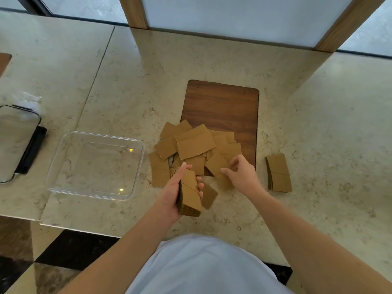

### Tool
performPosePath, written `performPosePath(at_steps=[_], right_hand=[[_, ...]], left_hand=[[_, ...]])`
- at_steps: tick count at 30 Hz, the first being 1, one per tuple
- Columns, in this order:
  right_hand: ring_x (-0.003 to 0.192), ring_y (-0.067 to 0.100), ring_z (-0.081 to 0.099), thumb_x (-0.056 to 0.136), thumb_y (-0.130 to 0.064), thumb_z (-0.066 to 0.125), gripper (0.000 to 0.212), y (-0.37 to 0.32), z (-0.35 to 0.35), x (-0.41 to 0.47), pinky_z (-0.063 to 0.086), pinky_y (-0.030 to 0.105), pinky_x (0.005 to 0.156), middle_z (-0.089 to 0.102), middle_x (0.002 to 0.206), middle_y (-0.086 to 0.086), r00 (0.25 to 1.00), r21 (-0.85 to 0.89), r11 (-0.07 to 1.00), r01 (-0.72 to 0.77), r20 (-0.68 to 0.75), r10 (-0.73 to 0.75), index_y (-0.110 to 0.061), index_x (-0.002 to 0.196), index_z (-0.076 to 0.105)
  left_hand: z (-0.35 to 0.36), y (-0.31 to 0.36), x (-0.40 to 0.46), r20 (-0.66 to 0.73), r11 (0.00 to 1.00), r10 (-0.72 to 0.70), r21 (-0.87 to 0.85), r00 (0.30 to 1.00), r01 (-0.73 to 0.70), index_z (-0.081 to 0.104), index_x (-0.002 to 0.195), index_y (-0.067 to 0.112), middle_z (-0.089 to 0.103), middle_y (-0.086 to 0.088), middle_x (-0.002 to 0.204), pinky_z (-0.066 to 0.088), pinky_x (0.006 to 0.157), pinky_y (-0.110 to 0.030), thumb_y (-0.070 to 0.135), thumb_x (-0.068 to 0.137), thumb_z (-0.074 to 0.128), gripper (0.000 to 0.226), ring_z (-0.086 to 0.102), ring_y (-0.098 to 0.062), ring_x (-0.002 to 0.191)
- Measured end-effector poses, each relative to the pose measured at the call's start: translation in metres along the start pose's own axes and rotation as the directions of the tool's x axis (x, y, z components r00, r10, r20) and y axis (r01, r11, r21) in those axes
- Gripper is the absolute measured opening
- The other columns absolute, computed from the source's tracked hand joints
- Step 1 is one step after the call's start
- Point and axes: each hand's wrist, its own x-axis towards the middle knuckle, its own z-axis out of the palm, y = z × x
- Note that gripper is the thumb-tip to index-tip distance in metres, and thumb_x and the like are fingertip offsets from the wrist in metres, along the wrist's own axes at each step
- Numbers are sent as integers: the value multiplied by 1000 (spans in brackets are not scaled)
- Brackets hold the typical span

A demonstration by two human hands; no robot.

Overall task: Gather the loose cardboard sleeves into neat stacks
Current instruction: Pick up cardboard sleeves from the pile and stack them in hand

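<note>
Nearest in, the left hand grips a gathered stack of sleeves, thumb lying along its far-left edge and fingertips curling round its right side, so the bundle sits clamped in the palm, tilted. Just right of those fingertips, one single sleeve lies flat on the marble counter, close to the held stack.

A touch further out, the right hand hovers with fingers loosely bent and spread, thumb pointing left; its fingertips come down on the near edge of the loose pile of sleeves, on a tan piece, though whether it's actually pinched I can't tell.

The pile fans away from both hands, spilling partly onto a wooden board beyond. Right of the right hand, apart from it, a finished stack lies on the counter. Left of the left hand sits a clear plastic tray, and further left a glass container.
</note>
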Motion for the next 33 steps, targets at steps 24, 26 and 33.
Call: performPosePath(at_steps=[24,26,33], right_hand=[[82,5,59,80,-68,72,42,-27,61,-67,53,26,70,64,95,-13,970,-21,992,126,210,-119,-30,97,64],[105,10,56,68,-80,72,77,-25,67,-64,53,31,83,53,119,-11,984,-135,982,130,136,-112,-30,124,56],[130,21,42,82,-71,67,84,-20,93,-62,43,37,105,49,138,2,989,-212,966,149,15,-150,-17,144,47]], left_hand=[[-46,2,-22,-40,996,80,-37,996,-82,62,114,16,74,-19,95,63,70,-49,16,89,73,28,73,-33,79],[-54,1,-25,-29,993,90,-79,995,-92,61,120,17,71,-17,95,63,70,-46,36,90,77,39,70,-32,80],[-74,6,-24,25,975,126,-188,992,-119,61,115,17,66,-16,97,61,81,-53,39,74,89,54,69,-32,88]])
